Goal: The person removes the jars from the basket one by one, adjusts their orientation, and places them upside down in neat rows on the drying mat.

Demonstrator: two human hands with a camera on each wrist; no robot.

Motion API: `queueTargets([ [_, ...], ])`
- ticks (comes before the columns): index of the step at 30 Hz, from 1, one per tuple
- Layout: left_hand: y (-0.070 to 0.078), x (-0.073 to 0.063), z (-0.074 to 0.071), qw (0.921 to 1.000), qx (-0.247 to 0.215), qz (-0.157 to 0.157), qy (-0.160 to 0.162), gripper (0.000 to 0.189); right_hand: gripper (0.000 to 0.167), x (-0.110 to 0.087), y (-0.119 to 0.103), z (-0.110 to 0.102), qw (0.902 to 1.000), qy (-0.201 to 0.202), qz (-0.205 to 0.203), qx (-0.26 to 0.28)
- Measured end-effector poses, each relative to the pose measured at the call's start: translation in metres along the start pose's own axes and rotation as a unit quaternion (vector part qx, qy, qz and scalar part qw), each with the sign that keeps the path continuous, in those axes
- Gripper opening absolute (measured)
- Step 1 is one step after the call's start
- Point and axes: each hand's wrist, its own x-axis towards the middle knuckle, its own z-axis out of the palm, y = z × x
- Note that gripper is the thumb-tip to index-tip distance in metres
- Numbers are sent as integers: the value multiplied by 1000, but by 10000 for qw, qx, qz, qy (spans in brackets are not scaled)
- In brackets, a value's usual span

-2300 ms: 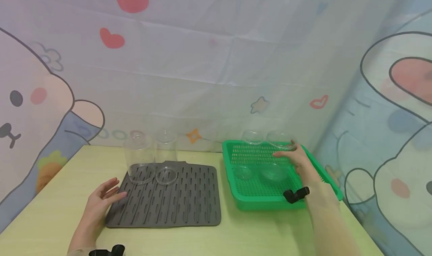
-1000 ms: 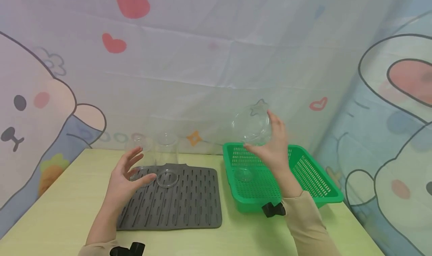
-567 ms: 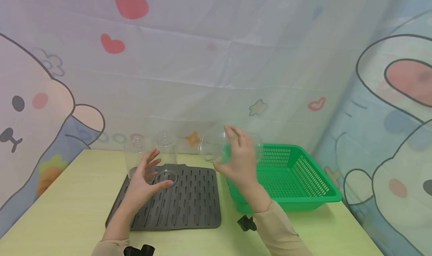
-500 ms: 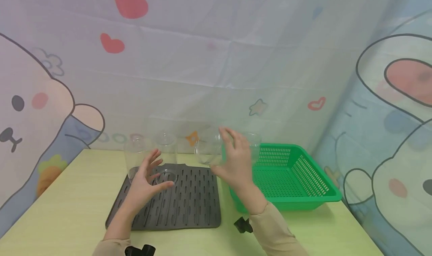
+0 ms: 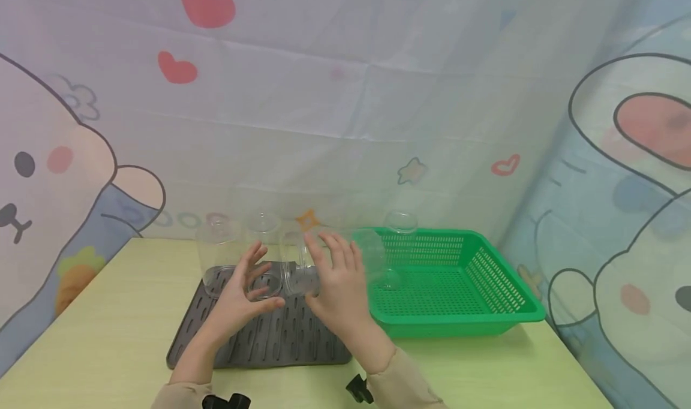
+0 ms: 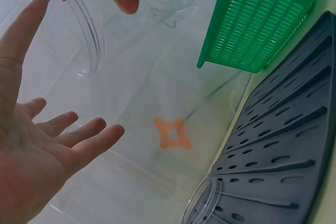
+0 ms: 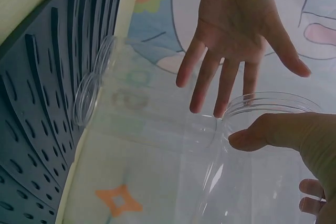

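My right hand [image 5: 342, 289] grips a clear jar [image 5: 372, 250], tipped on its side with its threaded mouth pointing left, above the grey ribbed mat [image 5: 291, 346]. Close to that mouth is my left hand [image 5: 237, 307], fingers spread and thumb apart; in the right wrist view its fingertips overlap the jar's rim [image 7: 273, 100]. Two other clear jars stand mouth down on the mat: a wider one [image 5: 216, 250] at the left and a narrower one [image 5: 263, 232] beside it. My left hand partly covers their lower parts.
To the right of the mat stands a green perforated basket [image 5: 459, 321], with one clear jar [image 5: 402, 222] upright at its left side. Both rest on a pale yellow table [image 5: 135, 307]. A printed cloth [image 5: 345, 97] hangs right behind the table.
My right hand has lifted the jar out of the basket, tipped it sideways and carried it left over the mat. My left hand has moved right and up, nearer the jar's mouth.
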Motion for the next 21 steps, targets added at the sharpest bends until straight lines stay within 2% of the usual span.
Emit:
queueTargets([
  [5,-1,0,0,9996,-25,61,-273,105,99,-6,-8,4,9996,-42,-183,-207],
  [10,-3,0,4,9986,-22,27,-532,107,99,-12,-13,7,9995,2,-250,-179],
  [21,-5,2,8,9987,23,62,-498,106,100,-21,-17,15,9990,-234,-245,-291],
])
